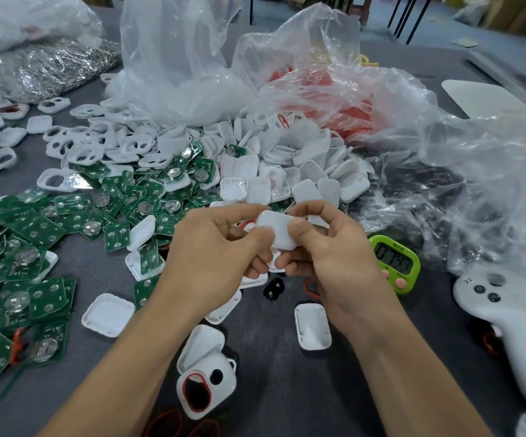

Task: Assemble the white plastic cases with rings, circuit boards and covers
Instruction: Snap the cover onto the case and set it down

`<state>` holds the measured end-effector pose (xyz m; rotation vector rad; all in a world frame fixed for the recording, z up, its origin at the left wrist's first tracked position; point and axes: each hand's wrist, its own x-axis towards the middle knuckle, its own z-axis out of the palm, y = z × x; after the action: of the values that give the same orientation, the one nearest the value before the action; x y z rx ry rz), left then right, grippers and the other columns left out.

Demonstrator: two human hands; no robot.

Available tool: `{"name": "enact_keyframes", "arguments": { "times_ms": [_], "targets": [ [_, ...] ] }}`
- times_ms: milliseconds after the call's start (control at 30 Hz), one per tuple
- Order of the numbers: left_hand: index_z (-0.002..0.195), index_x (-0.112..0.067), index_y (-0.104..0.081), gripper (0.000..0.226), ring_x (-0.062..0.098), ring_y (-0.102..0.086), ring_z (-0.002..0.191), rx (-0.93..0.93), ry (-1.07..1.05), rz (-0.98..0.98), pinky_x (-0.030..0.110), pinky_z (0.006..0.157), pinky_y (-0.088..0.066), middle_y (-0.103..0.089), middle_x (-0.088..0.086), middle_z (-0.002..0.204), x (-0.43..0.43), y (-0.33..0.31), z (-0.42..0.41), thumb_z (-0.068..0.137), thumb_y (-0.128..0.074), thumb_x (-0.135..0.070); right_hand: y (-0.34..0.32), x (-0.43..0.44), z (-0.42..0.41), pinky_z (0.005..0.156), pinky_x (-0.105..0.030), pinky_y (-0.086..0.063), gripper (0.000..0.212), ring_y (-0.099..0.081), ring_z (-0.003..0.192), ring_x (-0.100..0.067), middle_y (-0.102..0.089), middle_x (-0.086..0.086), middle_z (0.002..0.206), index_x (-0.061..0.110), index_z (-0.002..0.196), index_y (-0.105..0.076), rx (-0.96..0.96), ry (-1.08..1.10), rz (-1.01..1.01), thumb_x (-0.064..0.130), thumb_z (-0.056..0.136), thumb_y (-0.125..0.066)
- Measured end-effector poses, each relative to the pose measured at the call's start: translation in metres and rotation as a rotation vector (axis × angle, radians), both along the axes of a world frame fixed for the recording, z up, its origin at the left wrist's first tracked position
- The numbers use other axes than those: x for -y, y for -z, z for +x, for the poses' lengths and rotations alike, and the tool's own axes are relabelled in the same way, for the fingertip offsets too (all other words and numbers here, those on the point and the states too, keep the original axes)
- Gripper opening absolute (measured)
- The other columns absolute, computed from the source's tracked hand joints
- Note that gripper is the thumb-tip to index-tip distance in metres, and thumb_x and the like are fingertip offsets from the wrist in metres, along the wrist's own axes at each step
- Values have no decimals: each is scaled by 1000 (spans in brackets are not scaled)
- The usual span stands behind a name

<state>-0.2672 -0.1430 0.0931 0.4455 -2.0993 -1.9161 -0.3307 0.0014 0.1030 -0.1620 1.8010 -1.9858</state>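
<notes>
A white plastic case (276, 228) is held above the table between both hands. My left hand (217, 257) grips its left side, thumb on top and fingers curled below. My right hand (327, 250) pinches its right end. Green circuit boards (37, 228) lie heaped at the left. White covers (302, 171) are piled behind my hands. White frames with two holes (97, 140) lie further back left. A white case front with a red ring (203, 386) lies near the front edge. Loose red rings (312, 287) lie near my right wrist.
Clear plastic bags (381, 99) bulge at the back and right, one holding red parts. A green timer (395, 263) and a white controller (507, 329) lie at the right. Metal rings in a bag (44, 66) sit at the back left. Single white covers (312, 329) lie on the grey table (271, 357).
</notes>
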Motion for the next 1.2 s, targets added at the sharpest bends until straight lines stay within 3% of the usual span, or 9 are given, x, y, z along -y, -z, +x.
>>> {"name": "enact_keyframes", "arguments": {
  "times_ms": [167,267,433,600,700,767,933,1100,1200],
  "targets": [
    [93,-27,-80,33,24,-65,48,-37,-32,9,29,50,-58,-72,13,60,-1,-1,1,89,-70,4,1,-5,-2,59,-26,-59,33,-71,63,-23,-73,-17,78,17,100,-77,-55,-143,-25,-12,91,-63],
    [93,-22,-81,33,24,-60,44,-71,-62,27,29,46,-54,-69,16,57,-2,-1,2,86,-70,8,1,-5,-1,57,-26,-58,38,-71,60,-25,-72,-19,75,18,94,-80,-42,-143,-48,-17,86,-66],
    [87,-27,-81,39,22,-56,40,-102,-122,9,27,43,-50,-66,15,53,-7,-3,4,83,-72,11,0,-4,0,49,-23,-55,33,-66,50,-25,-68,-24,69,3,106,-76,52,-112,-90,-20,83,-67],
    [83,-48,-79,35,18,-63,43,-138,-164,-87,33,49,-57,-70,3,56,-13,-5,6,75,-76,-13,-1,-4,0,44,-22,-52,36,-63,46,-25,-66,-24,66,10,86,-82,119,-83,-152,-21,81,-65],
    [92,-48,-79,33,30,-62,47,-141,-197,-110,43,51,-59,-69,5,57,-15,-4,7,73,-73,-22,2,-2,2,45,-23,-51,33,-63,47,-26,-66,-25,67,7,91,-80,149,-83,-180,-20,80,-66],
    [99,-50,-76,35,33,-64,52,-147,-200,-130,47,56,-59,-69,3,58,-17,-5,8,75,-73,-24,3,0,2,45,-22,-51,30,-63,48,-24,-67,-23,68,3,97,-78,174,-73,-202,-19,81,-65],
    [109,-42,-76,41,21,-71,60,-222,-36,-119,33,63,-58,-75,-3,65,-10,-13,8,70,-84,-31,-4,-5,-4,43,-19,-47,32,-58,46,-14,-69,-13,72,4,98,-79,405,-165,-371,-4,70,-66],
    [99,-36,-82,42,20,-43,60,-273,89,-82,32,57,-38,-49,11,63,1,-17,5,60,-90,-26,-3,-8,-1,39,-17,-37,50,-48,38,-9,-66,-12,70,-9,125,-61,514,-264,-417,2,77,-59],
    [91,-33,-84,38,13,-43,70,-286,71,19,35,65,-37,-45,-10,70,5,-15,4,53,-91,-31,-4,-10,-1,41,-18,-39,28,-48,38,-9,-61,-10,67,1,102,-75,464,-361,-360,13,84,-58]
  ]
}}
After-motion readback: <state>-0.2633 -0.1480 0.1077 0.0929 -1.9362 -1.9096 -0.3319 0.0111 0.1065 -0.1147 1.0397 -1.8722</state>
